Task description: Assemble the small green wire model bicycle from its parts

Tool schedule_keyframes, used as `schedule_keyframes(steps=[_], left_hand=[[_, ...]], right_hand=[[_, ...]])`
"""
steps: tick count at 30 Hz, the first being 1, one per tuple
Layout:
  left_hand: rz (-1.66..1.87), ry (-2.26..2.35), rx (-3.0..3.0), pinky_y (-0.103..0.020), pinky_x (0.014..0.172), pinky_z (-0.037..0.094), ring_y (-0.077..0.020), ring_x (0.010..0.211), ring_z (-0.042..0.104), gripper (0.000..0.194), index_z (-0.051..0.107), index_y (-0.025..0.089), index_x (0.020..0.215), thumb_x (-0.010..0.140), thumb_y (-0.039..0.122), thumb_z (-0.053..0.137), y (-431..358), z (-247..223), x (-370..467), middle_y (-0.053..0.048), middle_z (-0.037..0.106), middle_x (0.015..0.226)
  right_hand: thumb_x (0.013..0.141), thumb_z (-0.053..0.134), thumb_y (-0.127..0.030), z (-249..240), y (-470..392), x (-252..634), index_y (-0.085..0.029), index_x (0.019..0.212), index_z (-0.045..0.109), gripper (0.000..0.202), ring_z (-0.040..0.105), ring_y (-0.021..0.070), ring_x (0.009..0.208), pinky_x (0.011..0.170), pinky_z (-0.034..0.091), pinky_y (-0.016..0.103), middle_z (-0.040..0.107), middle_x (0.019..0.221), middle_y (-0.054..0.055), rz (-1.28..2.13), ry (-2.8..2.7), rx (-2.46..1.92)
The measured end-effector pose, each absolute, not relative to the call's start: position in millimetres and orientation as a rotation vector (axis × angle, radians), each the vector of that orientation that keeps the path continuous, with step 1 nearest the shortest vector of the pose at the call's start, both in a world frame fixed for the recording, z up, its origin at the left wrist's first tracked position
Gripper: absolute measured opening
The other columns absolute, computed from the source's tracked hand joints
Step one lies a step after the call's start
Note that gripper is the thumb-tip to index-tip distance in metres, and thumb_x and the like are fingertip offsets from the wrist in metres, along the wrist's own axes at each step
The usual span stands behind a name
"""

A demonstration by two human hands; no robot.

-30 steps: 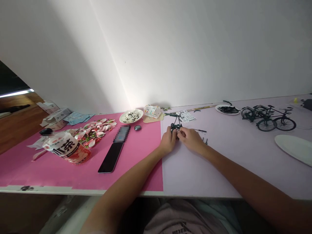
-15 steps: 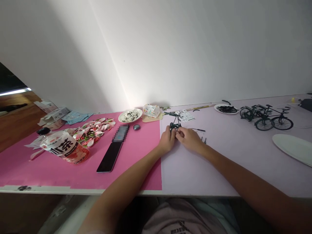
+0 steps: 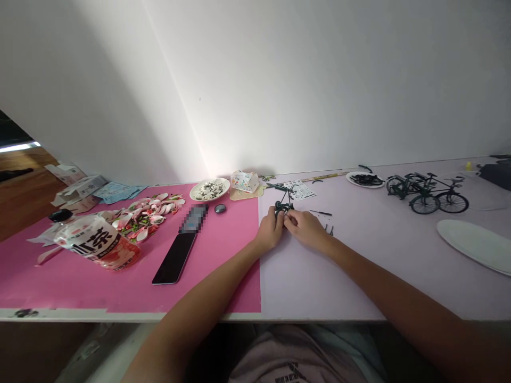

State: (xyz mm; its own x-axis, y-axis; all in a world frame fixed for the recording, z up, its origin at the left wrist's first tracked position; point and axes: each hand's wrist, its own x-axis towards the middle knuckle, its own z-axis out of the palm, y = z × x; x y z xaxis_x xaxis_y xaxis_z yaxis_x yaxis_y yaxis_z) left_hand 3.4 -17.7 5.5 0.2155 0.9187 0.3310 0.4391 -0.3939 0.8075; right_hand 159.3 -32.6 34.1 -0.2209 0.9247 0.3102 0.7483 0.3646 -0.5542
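Observation:
A small dark model bicycle frame stands between my two hands, its lower part hidden by the fingers. My left hand is closed on its left side. My right hand pinches at the lower right of the same frame, fingertips nearly touching those of the left. What small part lies between the fingertips I cannot make out. Just right of my right hand lie a thin dark screwdriver and small grey parts. A printed sheet lies behind the hands.
Finished-looking model bicycles stand at the right, by a plate of black parts and a white oval plate. Leftward are a phone, a dark round object, a plate of small pieces, pink-and-white pieces and a drink bottle.
The whole view has shifted slightly, so things sit a little further left. Both hands keep their hold on the model bicycle frame, with only slight finger movement.

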Motion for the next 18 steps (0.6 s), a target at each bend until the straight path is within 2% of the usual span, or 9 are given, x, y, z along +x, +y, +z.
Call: schedule_keyframes(steps=[12,18], left_hand=[[1.111,1.274,1.967,-0.030,0.067,0.042,-0.0214,0.071,0.063,0.022,0.043,0.024,0.100,0.108,0.043,0.036,-18.4,6.5,3.4,-0.002,0.065,0.077],[1.109,1.279,1.961,-0.030,0.067,0.042,-0.0209,0.069,0.062,0.024,0.044,0.024,0.099,0.108,0.045,0.036,-17.4,5.2,3.0,-0.001,0.063,0.074]], right_hand=[[0.095,0.047,-0.038,35.8,-33.5,159.2,-0.023,0.066,0.047,0.033,0.045,0.0155,0.056,0.058,0.030,0.028,0.058,0.061,0.001,0.384,-2.074,-1.454],[0.096,0.046,-0.038,35.0,-33.8,159.5,-0.023,0.064,0.043,0.035,0.044,0.0152,0.055,0.057,0.028,0.029,0.056,0.060,0.000,0.374,-2.071,-1.447]])
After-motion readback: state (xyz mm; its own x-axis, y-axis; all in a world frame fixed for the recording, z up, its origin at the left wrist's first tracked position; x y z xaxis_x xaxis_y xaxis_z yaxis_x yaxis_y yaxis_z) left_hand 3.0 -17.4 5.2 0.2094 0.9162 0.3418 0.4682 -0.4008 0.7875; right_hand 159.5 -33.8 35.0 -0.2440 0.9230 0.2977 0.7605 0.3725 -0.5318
